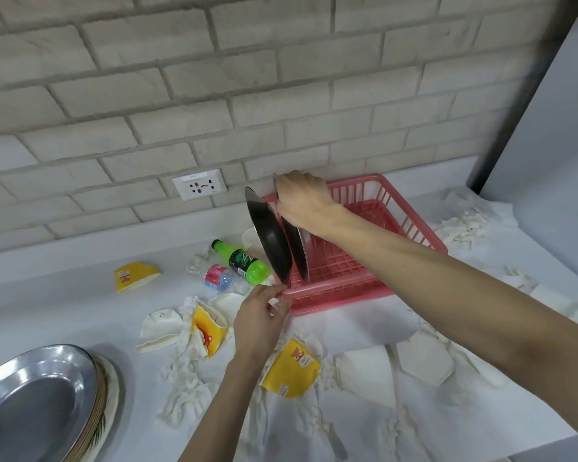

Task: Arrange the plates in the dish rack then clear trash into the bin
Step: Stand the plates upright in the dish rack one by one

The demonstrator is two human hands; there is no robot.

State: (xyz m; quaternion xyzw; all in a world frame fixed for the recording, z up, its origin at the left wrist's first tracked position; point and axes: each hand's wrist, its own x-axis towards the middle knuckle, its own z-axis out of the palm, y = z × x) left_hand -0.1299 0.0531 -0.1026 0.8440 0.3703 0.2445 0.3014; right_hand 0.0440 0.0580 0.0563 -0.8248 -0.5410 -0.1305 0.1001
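At dish rack [341, 291]: right hand [302, 205] grips inner plate [297, 255] by its rim.
Left hand [261, 318]: fingers curled, grasp unclear.
Risk: tilted outer plate [269, 241] may slide out.

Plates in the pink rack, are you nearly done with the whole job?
Not nearly. One dark plate stands in the pink rack; the right hand grips a second plate beside it. A stack of plates waits, and the green bottle, yellow cups and tissues lie on the counter, uncleared.
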